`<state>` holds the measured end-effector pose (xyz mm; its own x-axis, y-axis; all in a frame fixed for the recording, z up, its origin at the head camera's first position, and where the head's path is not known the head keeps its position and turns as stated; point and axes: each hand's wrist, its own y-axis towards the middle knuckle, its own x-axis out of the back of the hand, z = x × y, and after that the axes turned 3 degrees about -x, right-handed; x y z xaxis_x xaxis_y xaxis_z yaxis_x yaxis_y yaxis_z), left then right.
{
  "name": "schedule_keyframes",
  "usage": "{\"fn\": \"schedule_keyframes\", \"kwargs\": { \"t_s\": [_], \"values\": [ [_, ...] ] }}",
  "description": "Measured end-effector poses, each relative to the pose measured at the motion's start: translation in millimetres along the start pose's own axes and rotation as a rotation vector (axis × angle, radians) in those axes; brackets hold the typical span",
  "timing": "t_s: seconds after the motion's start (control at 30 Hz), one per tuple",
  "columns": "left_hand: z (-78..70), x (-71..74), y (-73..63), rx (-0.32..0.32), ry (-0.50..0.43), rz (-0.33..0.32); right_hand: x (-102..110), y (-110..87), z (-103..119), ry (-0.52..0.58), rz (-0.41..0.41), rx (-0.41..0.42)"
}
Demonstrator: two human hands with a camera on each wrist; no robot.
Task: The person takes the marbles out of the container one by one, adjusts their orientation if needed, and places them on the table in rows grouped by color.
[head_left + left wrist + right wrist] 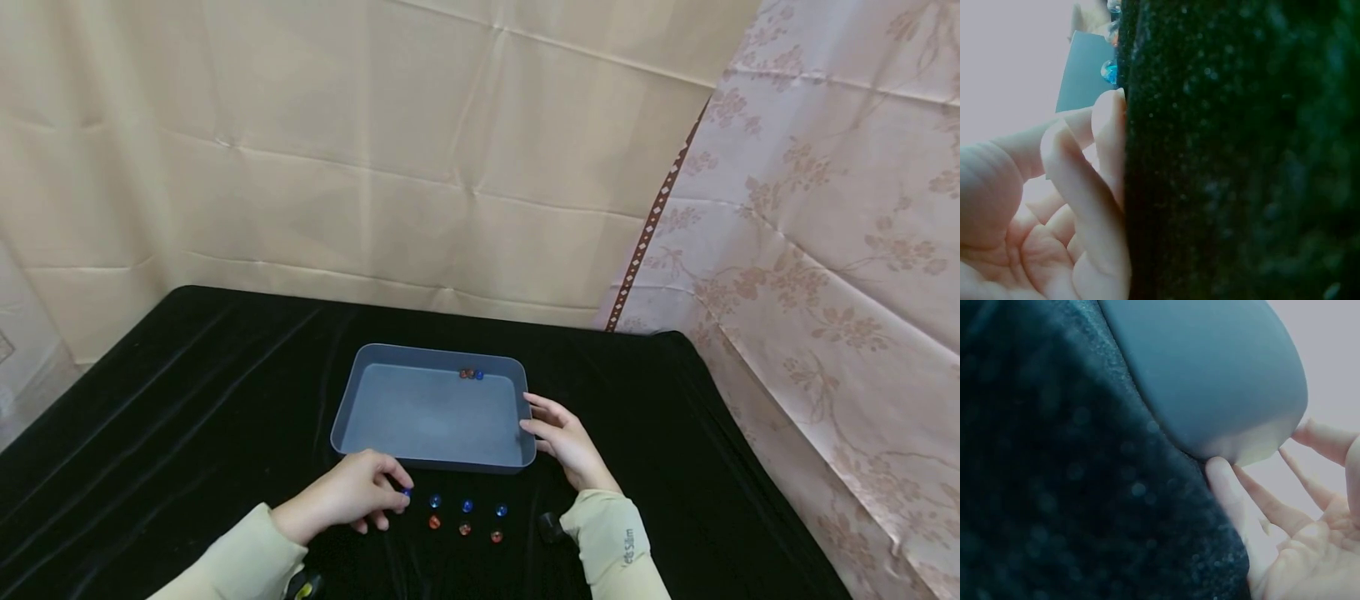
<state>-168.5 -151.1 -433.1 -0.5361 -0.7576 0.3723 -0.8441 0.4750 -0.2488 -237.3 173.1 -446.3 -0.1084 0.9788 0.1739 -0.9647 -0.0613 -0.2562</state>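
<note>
Blue marble [407,493] at the left end of a loose row sits between the thumb and forefinger of the left hand [363,490], which pinches it just off the near-left corner of a tray [431,408]. It is a round ball, alike along every axis; whether it touches the cloth cannot be told, and the left wrist view hides it behind the fingers.

Three more blue marbles [468,506] carry the row on to the right, along the outside of the tray's near edge. Closer to the person lie three orange marbles [465,529], roughly one below each of these, their line slanting slightly nearer at its right end.

The grey-blue tray is a rounded rectangle. Its long axis runs left to right, its right end turned a little toward the person, and its open side faces up. Inside, against the far wall and near the far-right corner, three small marbles [470,374] stand in a short line, two brownish orange and a blue one at the right.

The right hand [566,437] has its fingers spread and fairly straight, thumb and fingertips apart, touching the tray's right short side; the right wrist view shows fingertips at a rounded corner.

Black cloth [187,417] covers the table, and the tray lies about midway between its left and right edges. Beyond the far edge hangs a beige curtain [337,167]; a floral curtain [825,250] hangs along the right edge.
</note>
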Motion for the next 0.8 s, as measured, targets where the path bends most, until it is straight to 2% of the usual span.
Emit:
{"fn": "schedule_keyframes", "kwargs": {
  "t_s": [0.4, 0.8],
  "values": [
    [3.2, 0.2, -0.8, -0.005, -0.024, 0.011, 0.2, 0.6, -0.8, -0.014, -0.008, 0.000],
    [-1.5, 3.7, -5.2, 0.026, -0.038, 0.025, 0.2, -0.5, 1.1, -0.005, 0.001, -0.019]
  ]
}}
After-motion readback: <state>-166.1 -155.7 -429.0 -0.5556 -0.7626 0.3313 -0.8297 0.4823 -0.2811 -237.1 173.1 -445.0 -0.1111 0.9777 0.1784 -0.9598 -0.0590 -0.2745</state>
